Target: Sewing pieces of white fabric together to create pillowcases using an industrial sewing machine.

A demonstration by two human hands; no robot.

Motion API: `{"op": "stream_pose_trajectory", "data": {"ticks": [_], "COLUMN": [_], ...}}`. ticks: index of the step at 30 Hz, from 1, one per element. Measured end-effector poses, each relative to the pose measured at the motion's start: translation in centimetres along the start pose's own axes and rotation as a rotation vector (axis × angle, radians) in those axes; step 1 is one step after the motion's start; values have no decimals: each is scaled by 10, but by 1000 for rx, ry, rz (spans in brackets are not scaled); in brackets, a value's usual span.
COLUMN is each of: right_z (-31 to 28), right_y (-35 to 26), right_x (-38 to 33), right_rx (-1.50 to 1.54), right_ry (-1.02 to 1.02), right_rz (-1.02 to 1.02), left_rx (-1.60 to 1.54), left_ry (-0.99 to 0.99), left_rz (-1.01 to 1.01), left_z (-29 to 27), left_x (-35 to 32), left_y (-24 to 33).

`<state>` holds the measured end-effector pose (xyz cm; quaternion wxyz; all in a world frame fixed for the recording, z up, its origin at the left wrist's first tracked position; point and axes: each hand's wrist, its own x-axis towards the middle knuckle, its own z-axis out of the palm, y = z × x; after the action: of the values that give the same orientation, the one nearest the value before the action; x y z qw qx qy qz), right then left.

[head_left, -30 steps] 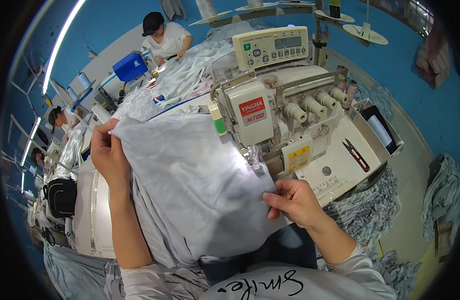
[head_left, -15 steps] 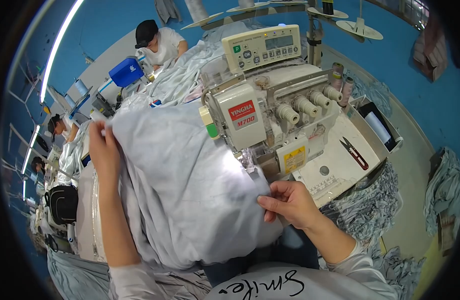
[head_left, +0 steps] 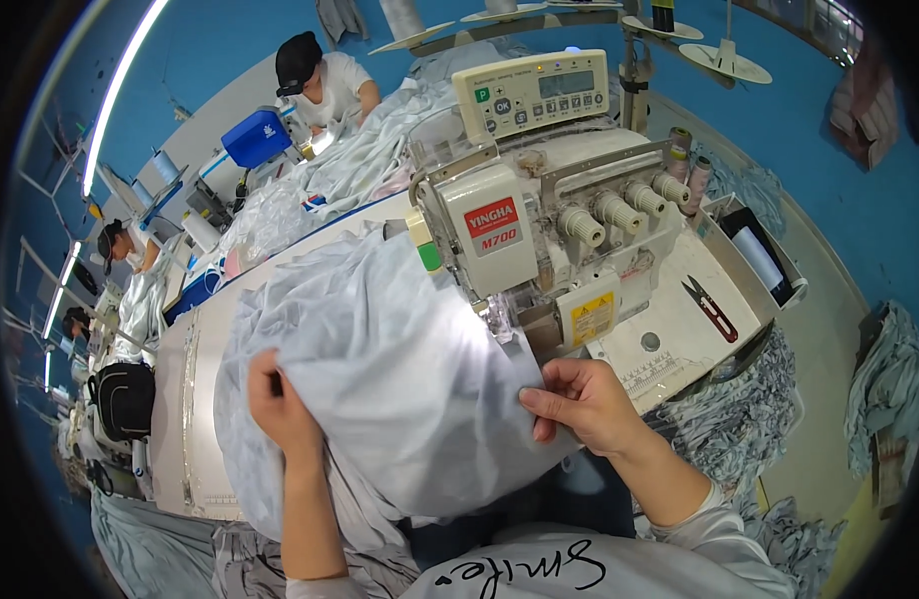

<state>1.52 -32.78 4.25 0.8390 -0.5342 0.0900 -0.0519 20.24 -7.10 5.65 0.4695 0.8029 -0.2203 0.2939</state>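
Blue walls ring your white worktable [head_left: 669, 349], where pale grey fabric [head_left: 399, 389] spreads left of the cream sewing machine [head_left: 539, 240]. Your left hand [head_left: 280, 404] bunches the cloth; your right hand [head_left: 584, 404] pinches its edge just beside the needle. Red square label, yellow warning sticker front. Red snips [head_left: 712, 309] lie right.

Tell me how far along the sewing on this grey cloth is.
Done: a heap of grey pieces hangs off the table's right side. In hand: the left hand bunches the grey cloth, while the right hand pinches its edge beside the sewing machine. Left: that edge does not look fed under the needle yet; how much is stitched is hidden.
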Motion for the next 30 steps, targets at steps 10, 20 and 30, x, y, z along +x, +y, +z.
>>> {"op": "stream_pose_trajectory", "data": {"ticks": [10, 20, 30], "right_z": [-1, 2, 1], "right_y": [-2, -5, -4], "right_x": [-2, -2, -1], "right_rx": [18, 61, -32], "right_ry": [-2, 32, 8], "right_rz": [3, 65, 82], "left_rx": [-335, 41, 337], "left_ry": [183, 431, 642], "left_rz": [30, 63, 174], "left_z": [35, 27, -46], "left_x": [120, 253, 459], "left_y": [-12, -53, -26]}}
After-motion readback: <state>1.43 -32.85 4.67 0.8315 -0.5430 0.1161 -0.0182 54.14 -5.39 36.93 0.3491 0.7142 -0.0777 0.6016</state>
